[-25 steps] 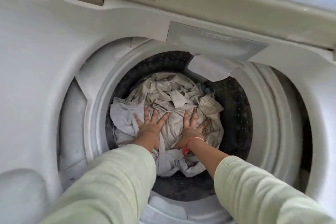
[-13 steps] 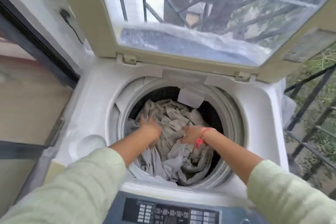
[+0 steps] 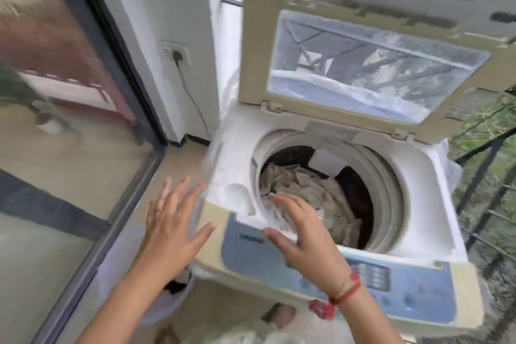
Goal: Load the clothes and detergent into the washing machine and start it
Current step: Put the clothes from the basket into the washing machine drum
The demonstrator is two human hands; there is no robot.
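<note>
Pale clothes (image 3: 307,190) lay in the drum (image 3: 391,184) just beyond my right hand (image 3: 304,234); my left hand (image 3: 170,220) was farther; both empty, fingers spread.

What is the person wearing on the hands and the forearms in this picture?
No sleeve shows in this view. The right hand has a red thread bracelet at the wrist, with a red knot-like piece hanging from it. The left hand seems to wear a thin ring, but blur hides detail.

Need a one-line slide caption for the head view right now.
Lid raised, clothes heaped in the washing machine drum; open left hand beside it, open right hand over its front edge.
</note>
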